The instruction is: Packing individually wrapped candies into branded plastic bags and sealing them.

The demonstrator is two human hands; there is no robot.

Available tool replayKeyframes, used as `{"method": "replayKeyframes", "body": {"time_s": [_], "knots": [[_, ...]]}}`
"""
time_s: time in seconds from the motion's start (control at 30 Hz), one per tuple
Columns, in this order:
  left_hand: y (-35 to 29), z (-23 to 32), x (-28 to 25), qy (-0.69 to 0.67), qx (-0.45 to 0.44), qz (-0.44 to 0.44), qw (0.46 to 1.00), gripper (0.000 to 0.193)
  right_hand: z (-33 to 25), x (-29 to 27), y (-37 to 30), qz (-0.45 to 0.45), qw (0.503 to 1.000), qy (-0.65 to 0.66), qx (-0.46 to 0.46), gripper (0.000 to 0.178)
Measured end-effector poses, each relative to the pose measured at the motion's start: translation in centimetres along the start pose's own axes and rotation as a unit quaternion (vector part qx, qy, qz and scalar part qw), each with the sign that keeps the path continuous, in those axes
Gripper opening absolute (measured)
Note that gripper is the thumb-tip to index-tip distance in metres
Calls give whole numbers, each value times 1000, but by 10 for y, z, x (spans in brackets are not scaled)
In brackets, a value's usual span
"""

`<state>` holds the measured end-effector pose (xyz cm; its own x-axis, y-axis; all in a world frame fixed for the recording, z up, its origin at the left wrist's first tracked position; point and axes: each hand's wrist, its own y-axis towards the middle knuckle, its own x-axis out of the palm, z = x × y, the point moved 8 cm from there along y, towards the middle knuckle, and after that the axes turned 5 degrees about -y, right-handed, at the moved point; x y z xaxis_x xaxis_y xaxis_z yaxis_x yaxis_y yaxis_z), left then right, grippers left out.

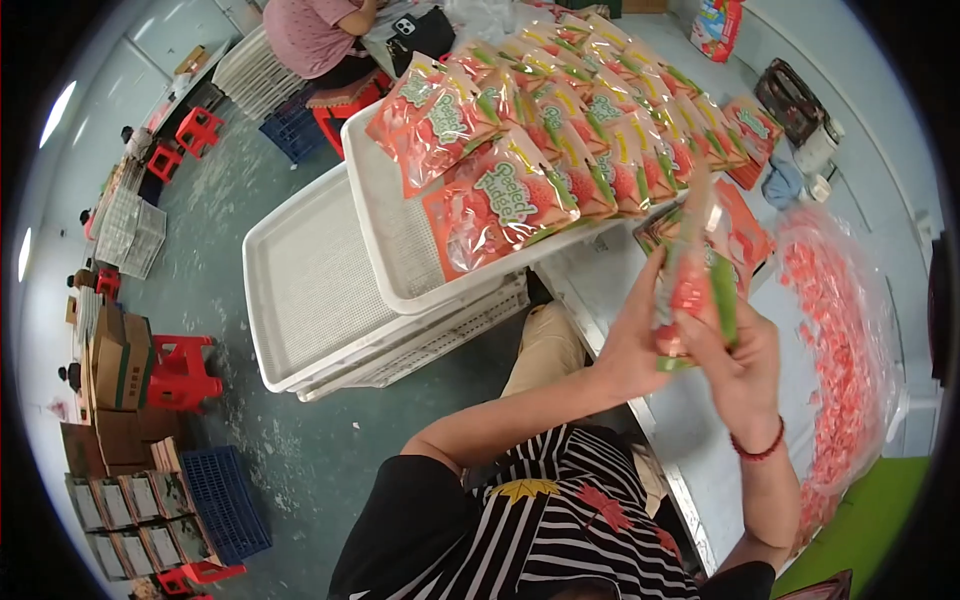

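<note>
1. In the head view, the only one, a pouch (690, 305) is held upright, slightly tilted, over the bench (690, 430); it is blurred, so whether it is sealed cannot be told.
2. The pouch is gripped low on its left side by the left hand (635, 340), its fingers clamped on the edge.
3. Its lower right part is clasped by the right hand (742, 360), with the thumb laid across the front and the fingers clamped on it.
4. Beyond the hands, an orange packet (745, 240) is seen lying on the bench; its contents cannot be made out.
5. Pink pieces (830, 370) are spread in a clear bag (880, 300) on the right, a large amount apparently left unpacked.
6. Many plump pouches (505, 200) are already laid in rows in the upper tray (395, 245), so much of the batch is judged done.
7. Room is left at that tray's left end, and the lower tray (310, 290) is seen bare where uncovered.
</note>
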<state>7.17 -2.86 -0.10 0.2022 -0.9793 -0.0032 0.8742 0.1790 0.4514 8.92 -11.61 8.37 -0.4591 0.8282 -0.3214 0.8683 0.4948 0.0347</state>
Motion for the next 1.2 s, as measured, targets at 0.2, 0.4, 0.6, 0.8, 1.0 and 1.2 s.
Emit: {"method": "replayKeyframes", "body": {"time_s": [0.2,0.4,0.6,0.8,1.0,1.2], "knots": [[6,-48,-143,153,139,216,954,43,-49,44,11,-90,975,116,-167,32],[47,-69,-276,282,-30,239,929,52,38,13,9,-76,996,49,4,29],[63,-144,-265,479,-86,113,866,90,77,6,-3,-46,994,89,29,24],[70,-192,-267,523,-84,87,844,99,94,29,-3,-39,997,54,41,23],[69,-155,-293,414,-35,171,894,81,124,43,-36,-85,993,-82,-2,23],[75,-131,-273,500,-133,231,824,76,208,-1,-93,-9,990,-92,106,25]]}}
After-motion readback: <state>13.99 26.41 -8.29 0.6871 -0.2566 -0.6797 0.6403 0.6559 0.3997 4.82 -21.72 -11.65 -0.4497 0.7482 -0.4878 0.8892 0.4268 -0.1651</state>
